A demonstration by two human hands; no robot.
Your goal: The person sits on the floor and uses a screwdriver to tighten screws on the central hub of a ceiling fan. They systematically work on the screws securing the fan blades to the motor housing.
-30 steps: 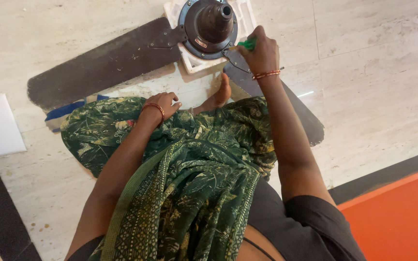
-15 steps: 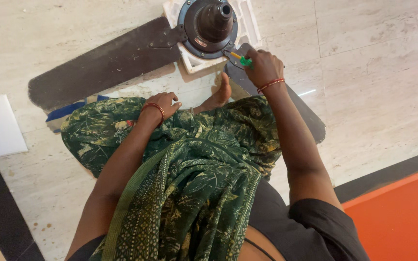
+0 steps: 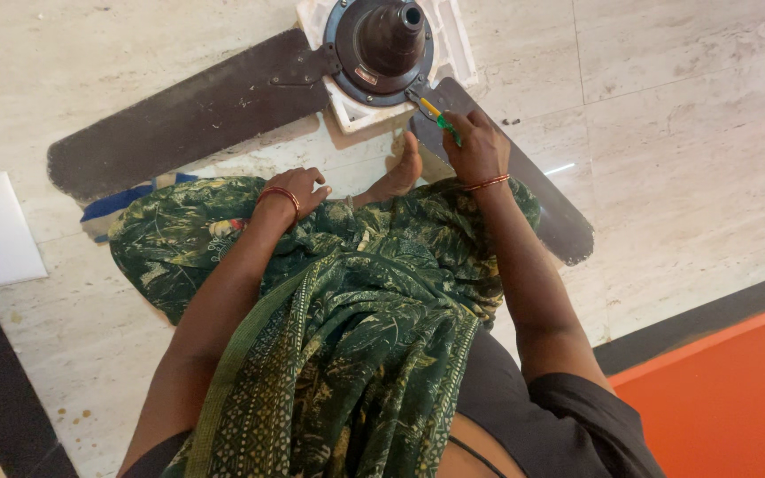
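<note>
pale marble floor point(image 3: 683, 115), dark border strip and an orange surface point(image 3: 737, 398) off to the fan hub's lower right. ceiling fan hub point(image 3: 381, 44) sits on a white foam block point(image 3: 453, 40), dark blades point(image 3: 188, 111) flat on the floor. right hand point(image 3: 475, 146) just below-right of the hub, fingers curled tight around a green-and-yellow screwdriver point(image 3: 434, 113); long axis runs diagonally, tip pointing up-left at the hub's rim. left hand point(image 3: 298, 188) below-left of the hub, fingers loosely bent, resting on green patterned cloth point(image 3: 329, 292), holding nothing. bare foot point(image 3: 400, 173) just under the hub.
</note>
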